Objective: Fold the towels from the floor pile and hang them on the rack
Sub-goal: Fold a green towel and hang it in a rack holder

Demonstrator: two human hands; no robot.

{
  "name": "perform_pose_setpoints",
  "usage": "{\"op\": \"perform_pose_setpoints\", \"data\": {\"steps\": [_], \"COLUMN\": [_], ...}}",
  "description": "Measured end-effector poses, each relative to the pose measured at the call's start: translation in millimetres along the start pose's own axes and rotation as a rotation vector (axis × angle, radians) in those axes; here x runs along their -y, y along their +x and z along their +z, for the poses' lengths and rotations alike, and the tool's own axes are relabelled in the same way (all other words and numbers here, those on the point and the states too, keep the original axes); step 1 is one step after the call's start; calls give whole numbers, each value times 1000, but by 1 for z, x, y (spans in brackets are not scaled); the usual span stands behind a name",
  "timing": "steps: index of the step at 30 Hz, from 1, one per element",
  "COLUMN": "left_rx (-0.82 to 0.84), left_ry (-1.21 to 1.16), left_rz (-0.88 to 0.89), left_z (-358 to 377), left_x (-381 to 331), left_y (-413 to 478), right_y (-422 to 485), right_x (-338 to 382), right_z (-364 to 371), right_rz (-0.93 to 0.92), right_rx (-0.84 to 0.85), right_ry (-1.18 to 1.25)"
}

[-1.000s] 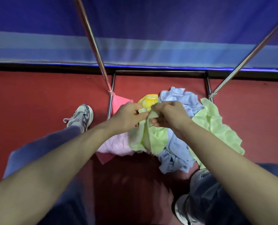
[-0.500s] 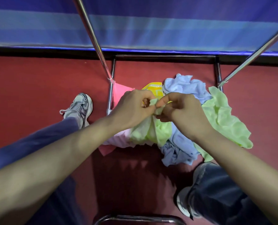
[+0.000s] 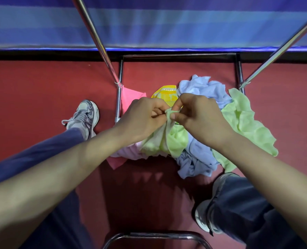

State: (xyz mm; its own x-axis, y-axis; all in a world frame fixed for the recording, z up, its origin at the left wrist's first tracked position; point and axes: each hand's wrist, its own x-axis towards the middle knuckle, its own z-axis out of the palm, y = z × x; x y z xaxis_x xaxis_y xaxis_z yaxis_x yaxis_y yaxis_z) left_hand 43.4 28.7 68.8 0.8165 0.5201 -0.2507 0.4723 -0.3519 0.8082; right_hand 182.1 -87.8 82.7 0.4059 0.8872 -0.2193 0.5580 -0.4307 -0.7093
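A light green towel [image 3: 174,141] hangs bunched from both my hands above the floor pile. My left hand [image 3: 143,117] and my right hand [image 3: 197,115] pinch its top edge close together, fingertips almost touching. Below lies the pile: a pale blue towel [image 3: 203,88], a second light green towel [image 3: 246,121], a yellow towel [image 3: 167,95], a bright pink towel [image 3: 131,97] and a pale pink one [image 3: 125,151]. The metal rack's two slanted poles [image 3: 99,44] rise on either side of the pile, and its base frame [image 3: 177,55] runs behind it.
The floor is red carpet [image 3: 32,97]. My left shoe [image 3: 84,115] stands left of the rack's base and my right shoe [image 3: 204,216] at the lower right. A curved metal bar [image 3: 156,235] crosses the bottom edge. A blue striped wall [image 3: 167,24] stands behind.
The view has tipped down, so the curved bar came into sight at the bottom. My hands stayed together on the green towel's edge and worked along it, the right thumb now pinching on top.
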Motion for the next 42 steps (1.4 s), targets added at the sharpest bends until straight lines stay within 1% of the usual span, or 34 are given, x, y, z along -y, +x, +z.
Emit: {"op": "perform_pose_setpoints", "data": {"steps": [4,9,12,14,18,21,25,28,31,33,38,40,42], "left_rx": [11,59,55,37,0,-80,-188,-289,-374,-417,-429,-410,-372], "left_ry": [-23,35,67,83,67,2,-331,-505,-578,-629,-643,-631,-614], "left_rz": [-9,11,24,22,-10,-31,-173,-253,-365,-438,-444,-432,-374], "left_z": [0,-3,-5,-4,-5,-10,-23,-33,-44,-48,-53,-55,-53], "left_x": [-5,-8,-8,-6,-9,-8,-16,-21,-20,-16,-5,-5,-8], "left_y": [-1,-3,-3,-2,-2,3,10,15,20,21,23,24,25], "right_y": [3,3,3,2,0,1,-1,-3,-4,-1,8,9,11], "right_x": [-1,-2,-2,1,9,9,1,-5,-5,-5,-3,-1,1], "right_z": [-1,-1,-2,-4,-9,-11,-7,-4,-6,-7,-17,-26,-35], "right_rz": [33,67,81,75,78,67,40,28,33,21,-44,6,80], "right_rx": [5,2,21,80,232,276,322,298,264,199,-56,-171,-275], "right_ry": [-13,-76,-84,-71,38,-16,-193,-349,-387,-357,-295,-181,-54]}}
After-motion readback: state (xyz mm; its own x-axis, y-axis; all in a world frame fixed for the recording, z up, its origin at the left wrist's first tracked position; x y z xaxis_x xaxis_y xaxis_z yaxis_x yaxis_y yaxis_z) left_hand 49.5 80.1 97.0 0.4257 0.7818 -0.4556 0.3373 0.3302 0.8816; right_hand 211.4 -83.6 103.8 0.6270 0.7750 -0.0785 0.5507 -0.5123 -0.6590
